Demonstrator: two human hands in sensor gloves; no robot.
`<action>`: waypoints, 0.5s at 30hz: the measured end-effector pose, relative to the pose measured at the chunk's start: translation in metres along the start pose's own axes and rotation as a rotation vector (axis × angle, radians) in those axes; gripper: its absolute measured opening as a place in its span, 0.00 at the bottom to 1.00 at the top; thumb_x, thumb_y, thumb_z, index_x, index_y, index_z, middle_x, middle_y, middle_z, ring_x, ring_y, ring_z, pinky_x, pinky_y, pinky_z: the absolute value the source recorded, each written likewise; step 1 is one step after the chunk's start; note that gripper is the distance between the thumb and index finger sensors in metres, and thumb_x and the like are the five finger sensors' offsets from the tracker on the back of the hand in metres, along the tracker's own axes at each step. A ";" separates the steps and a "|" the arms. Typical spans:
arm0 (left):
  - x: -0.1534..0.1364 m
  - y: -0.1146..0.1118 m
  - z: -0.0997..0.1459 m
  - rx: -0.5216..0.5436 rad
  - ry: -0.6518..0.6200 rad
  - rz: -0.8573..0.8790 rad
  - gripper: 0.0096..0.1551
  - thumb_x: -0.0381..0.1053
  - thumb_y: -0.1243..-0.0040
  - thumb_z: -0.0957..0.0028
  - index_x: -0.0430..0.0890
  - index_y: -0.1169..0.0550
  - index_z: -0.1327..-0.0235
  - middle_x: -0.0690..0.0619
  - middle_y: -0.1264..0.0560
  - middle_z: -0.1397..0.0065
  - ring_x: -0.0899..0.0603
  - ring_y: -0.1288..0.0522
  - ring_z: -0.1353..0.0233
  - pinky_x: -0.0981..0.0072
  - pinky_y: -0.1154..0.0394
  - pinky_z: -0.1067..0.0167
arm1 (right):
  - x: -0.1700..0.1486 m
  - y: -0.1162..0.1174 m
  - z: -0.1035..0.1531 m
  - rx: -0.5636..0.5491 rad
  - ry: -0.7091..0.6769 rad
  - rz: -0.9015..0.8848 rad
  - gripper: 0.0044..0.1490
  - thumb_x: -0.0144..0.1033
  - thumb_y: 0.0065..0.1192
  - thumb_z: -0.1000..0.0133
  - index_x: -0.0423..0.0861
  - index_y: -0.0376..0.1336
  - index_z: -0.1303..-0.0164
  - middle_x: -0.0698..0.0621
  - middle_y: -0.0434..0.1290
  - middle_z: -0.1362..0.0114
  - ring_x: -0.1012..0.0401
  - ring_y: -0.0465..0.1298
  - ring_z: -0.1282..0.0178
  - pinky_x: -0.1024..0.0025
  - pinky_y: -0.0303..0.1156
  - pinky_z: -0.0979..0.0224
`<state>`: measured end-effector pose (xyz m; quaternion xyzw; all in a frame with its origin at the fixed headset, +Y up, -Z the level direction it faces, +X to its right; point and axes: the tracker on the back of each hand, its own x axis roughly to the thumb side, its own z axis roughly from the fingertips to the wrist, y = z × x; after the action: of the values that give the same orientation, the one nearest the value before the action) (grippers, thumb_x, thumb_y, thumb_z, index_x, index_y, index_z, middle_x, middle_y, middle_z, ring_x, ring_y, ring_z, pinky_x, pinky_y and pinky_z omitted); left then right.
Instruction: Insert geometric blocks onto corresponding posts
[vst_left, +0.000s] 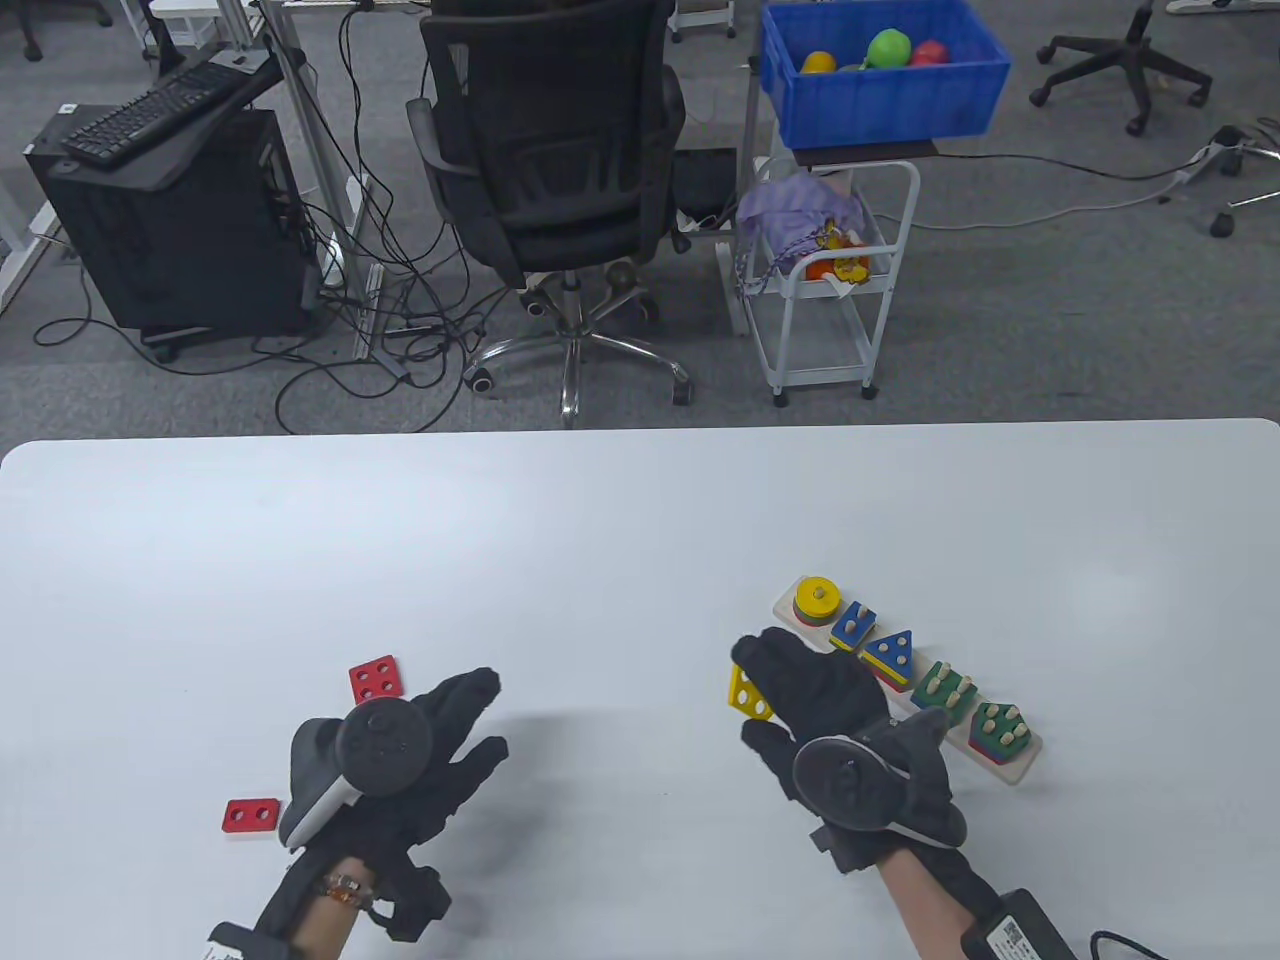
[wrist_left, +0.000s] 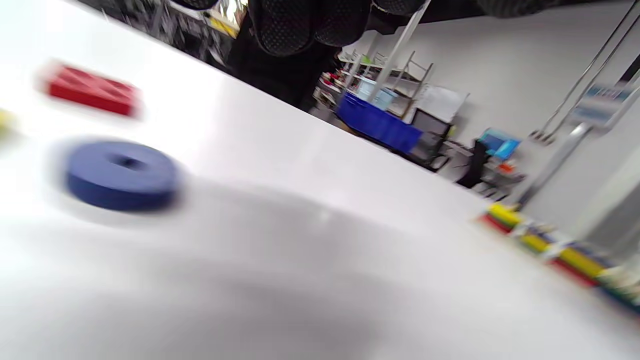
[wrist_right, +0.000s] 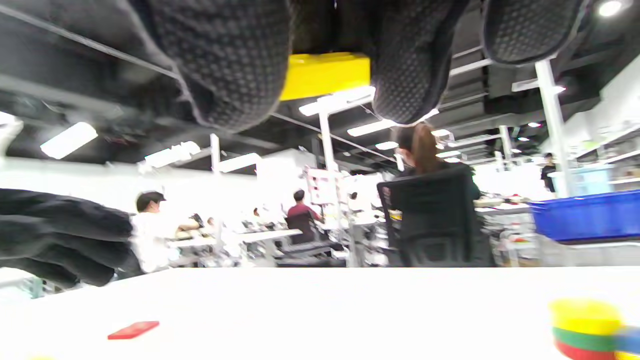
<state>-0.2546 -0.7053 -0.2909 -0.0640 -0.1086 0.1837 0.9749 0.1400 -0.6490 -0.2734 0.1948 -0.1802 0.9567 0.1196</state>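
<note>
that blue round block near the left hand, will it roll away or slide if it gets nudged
The blue ring block lies flat on its broad face, so it probably slides rather than rolls. The white table looks smooth, so a nudge may send it skating. It looks rigid, likely light.

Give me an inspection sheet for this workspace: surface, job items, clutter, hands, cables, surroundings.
Surface: white table, bare across the middle.
Job items: post board at right with blocks stacked on its posts; red square block and red two-hole block lie loose at left; blue ring shows in the left wrist view only.
Clutter: nothing seen on the table.
Hands: right hand holds a yellow block above the table; left hand hovers with fingers spread, holding nothing.
Cables: one at the table's bottom right edge; tangle on the floor.
Surroundings: office chair, blue bin on a cart.
</note>
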 end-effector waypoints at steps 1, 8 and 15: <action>-0.009 0.000 0.004 0.017 0.023 -0.064 0.42 0.68 0.49 0.45 0.59 0.45 0.19 0.54 0.43 0.12 0.41 0.40 0.13 0.33 0.47 0.20 | -0.008 -0.001 0.000 0.024 0.020 0.025 0.44 0.41 0.72 0.53 0.46 0.57 0.27 0.41 0.64 0.23 0.47 0.75 0.33 0.33 0.65 0.30; -0.044 0.003 0.014 0.113 0.193 -0.336 0.41 0.68 0.49 0.47 0.61 0.44 0.19 0.57 0.45 0.11 0.42 0.44 0.11 0.32 0.51 0.19 | -0.070 0.003 0.014 0.145 0.258 0.150 0.44 0.39 0.74 0.54 0.49 0.57 0.27 0.43 0.65 0.22 0.47 0.75 0.30 0.32 0.64 0.29; -0.051 0.008 0.017 0.133 0.231 -0.334 0.41 0.68 0.50 0.47 0.62 0.44 0.19 0.57 0.46 0.11 0.41 0.45 0.11 0.33 0.51 0.19 | -0.125 0.009 0.032 0.228 0.491 0.155 0.44 0.39 0.75 0.54 0.50 0.58 0.27 0.44 0.65 0.21 0.44 0.71 0.27 0.30 0.61 0.28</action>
<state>-0.3072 -0.7156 -0.2855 -0.0016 0.0073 0.0177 0.9998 0.2591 -0.6895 -0.3009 -0.0451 -0.0515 0.9956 0.0635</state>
